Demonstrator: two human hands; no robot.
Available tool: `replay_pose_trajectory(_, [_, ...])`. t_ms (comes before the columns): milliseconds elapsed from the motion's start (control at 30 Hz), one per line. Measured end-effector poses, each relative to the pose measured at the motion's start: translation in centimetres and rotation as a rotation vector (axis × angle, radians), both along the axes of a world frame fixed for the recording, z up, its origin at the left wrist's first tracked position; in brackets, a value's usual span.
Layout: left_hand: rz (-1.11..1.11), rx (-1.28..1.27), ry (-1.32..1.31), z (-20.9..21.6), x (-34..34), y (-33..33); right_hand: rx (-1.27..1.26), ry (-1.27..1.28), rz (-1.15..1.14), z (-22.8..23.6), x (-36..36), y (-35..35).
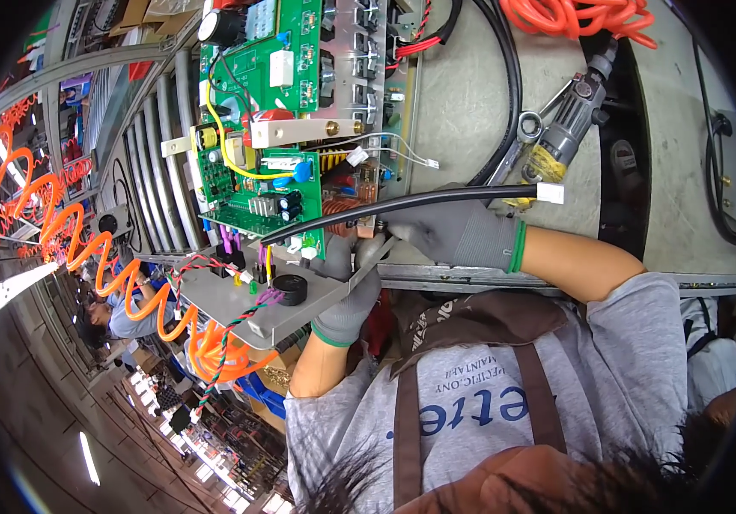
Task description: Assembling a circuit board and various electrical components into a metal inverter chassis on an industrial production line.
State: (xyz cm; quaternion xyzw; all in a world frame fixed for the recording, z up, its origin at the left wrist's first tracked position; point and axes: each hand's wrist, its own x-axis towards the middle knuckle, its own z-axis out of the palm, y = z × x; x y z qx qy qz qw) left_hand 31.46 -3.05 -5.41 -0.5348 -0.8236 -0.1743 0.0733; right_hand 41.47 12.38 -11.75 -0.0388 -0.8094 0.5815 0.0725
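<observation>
A bent grey metal panel [316,300] with a round black buzzer [289,289] and several coloured wires stands tilted in front of a green circuit board assembly [252,77]. My left hand [349,301], in a grey glove with a green cuff, is closed around the panel's near side; the metal hides part of its fingers. My gloved right hand [453,233] has its fingers curled at the panel's upper right end, close to the copper coil [351,214]. Over that hand runs a thick black cable [402,204] with a white end. A small circuit board [261,184] stands just behind the panel.
An air screwdriver [578,116] and a ratchet wrench [530,128] lie on the grey bench [462,94] at the right. Red coiled hose [578,15] is at the back. Orange coiled hose [85,244] and metal rollers [162,163] are at left. Another person [128,317] is farther off.
</observation>
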Motion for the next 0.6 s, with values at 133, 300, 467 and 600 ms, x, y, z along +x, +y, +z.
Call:
replay_pose_trajectory(133, [-0.048,-0.003,0.017,-0.3,-0.3,-0.3,0.034,-0.119,0.048,0.4,-0.5,0.3])
replay_pose_trajectory(300, [-0.022,-0.051,-0.033,0.2,-0.1,0.1,-0.278,-0.283,-0.061,-1.4,-1.5,-0.2])
replay_pose_trajectory(467, [0.012,-0.011,-0.043,-0.1,0.1,-0.5,-0.2,-0.16,0.102,0.2,-2.1,2.0])
replay_pose_trajectory(600, [-0.072,-0.068,0.08,-0.5,-0.3,-0.6,-0.189,-0.066,0.096,-0.6,-1.6,1.9])
